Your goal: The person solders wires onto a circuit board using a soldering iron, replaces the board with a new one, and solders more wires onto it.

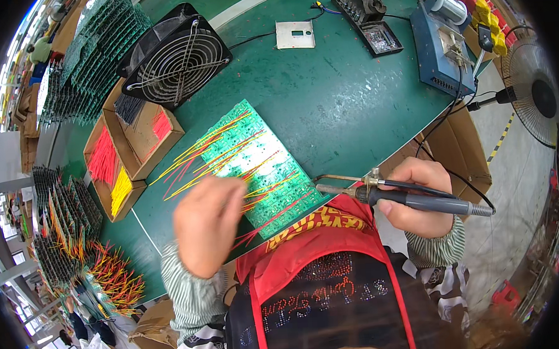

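A green circuit board panel lies aslant on the table in front of me, with bright glare across its middle. Rows of thin red and yellow wires stand out from it toward the left. My left hand, somewhat blurred, hovers over the board's left edge among the wires. Its fingers are curled together, and what they pinch is hidden. In my right hand is a grey-handled soldering iron with a thin feed tube clamped along it. The iron's tip points left, close to the board's right corner.
A cardboard box of red, black and yellow wires stands at left, beside a black fan. Stacked boards rise behind. At far right are a blue solder-feeding unit, a black tray and a standing fan.
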The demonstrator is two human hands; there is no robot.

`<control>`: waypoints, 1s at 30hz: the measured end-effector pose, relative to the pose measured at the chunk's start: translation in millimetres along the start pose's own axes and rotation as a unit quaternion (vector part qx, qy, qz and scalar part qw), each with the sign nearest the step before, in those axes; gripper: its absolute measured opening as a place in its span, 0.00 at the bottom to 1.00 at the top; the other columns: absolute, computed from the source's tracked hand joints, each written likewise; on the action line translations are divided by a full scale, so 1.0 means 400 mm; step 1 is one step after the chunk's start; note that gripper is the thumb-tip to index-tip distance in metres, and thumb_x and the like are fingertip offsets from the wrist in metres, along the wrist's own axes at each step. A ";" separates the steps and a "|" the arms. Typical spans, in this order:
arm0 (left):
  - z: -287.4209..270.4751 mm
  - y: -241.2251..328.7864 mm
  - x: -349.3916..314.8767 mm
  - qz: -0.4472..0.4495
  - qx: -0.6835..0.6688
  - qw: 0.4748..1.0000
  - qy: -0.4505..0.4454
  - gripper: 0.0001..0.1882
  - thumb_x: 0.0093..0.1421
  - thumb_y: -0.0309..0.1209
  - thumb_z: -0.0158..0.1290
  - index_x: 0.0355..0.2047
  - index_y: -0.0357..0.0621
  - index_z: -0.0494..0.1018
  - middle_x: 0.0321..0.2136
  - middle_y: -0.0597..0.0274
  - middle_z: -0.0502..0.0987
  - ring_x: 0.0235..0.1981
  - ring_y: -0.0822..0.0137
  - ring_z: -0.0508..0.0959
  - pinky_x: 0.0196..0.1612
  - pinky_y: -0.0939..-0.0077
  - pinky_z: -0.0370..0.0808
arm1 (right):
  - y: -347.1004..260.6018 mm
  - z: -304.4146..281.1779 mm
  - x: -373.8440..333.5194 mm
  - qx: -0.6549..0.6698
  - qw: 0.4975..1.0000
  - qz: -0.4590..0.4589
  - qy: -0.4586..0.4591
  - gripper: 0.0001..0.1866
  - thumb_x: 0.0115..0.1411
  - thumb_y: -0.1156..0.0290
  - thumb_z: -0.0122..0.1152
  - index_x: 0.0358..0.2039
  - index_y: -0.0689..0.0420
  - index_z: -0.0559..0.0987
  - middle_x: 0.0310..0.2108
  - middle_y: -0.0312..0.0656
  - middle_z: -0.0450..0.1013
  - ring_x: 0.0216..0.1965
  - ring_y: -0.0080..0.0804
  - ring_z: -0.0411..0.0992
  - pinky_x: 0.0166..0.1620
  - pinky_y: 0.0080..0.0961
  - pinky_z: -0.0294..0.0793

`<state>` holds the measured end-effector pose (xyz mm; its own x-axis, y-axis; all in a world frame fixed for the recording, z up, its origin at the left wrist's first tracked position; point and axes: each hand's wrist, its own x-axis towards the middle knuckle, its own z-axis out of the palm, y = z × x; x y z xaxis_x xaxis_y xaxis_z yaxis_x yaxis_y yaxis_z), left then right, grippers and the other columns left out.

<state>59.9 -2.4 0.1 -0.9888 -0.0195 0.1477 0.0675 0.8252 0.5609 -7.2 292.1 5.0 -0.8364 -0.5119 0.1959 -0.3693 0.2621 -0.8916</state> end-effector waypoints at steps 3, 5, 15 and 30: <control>-0.044 0.019 -0.053 -0.031 0.037 0.999 -0.001 0.04 0.51 0.24 0.58 0.28 0.40 0.76 0.26 0.55 0.77 0.27 0.55 0.78 0.30 0.66 0.74 | -0.016 0.012 -0.010 0.040 0.998 0.024 -0.032 0.08 0.44 0.73 0.67 0.24 0.60 0.76 0.15 0.36 0.71 0.15 0.22 0.70 0.20 0.20 0.66; -0.043 0.036 -0.098 -0.025 0.012 0.998 -0.048 0.04 0.51 0.24 0.59 0.28 0.40 0.76 0.24 0.56 0.76 0.26 0.56 0.77 0.29 0.66 0.73 | -0.032 0.032 -0.005 0.041 0.996 0.017 -0.074 0.08 0.43 0.73 0.68 0.22 0.59 0.76 0.15 0.36 0.71 0.14 0.23 0.70 0.20 0.21 0.66; 0.027 0.014 -0.129 -0.059 -0.083 0.989 -0.108 0.04 0.50 0.23 0.59 0.27 0.39 0.75 0.25 0.59 0.74 0.18 0.65 0.71 0.23 0.73 0.68 | -0.042 0.114 -0.013 0.083 0.992 0.029 -0.093 0.08 0.44 0.74 0.67 0.23 0.58 0.75 0.14 0.37 0.71 0.16 0.26 0.72 0.21 0.22 0.67; 0.030 -0.006 -0.123 -0.033 -0.104 0.988 -0.108 0.04 0.49 0.21 0.59 0.26 0.37 0.75 0.22 0.60 0.74 0.14 0.72 0.68 0.19 0.77 0.66 | -0.043 0.117 0.013 0.075 0.991 0.026 -0.104 0.08 0.44 0.74 0.67 0.22 0.58 0.75 0.14 0.36 0.71 0.16 0.25 0.72 0.20 0.22 0.67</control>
<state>106.8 3.4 -18.4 -0.9958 0.0698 -0.0591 0.0057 0.6919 0.7220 13.9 246.7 2.0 -0.7454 -0.6624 0.0744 -0.2515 0.1761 -0.9517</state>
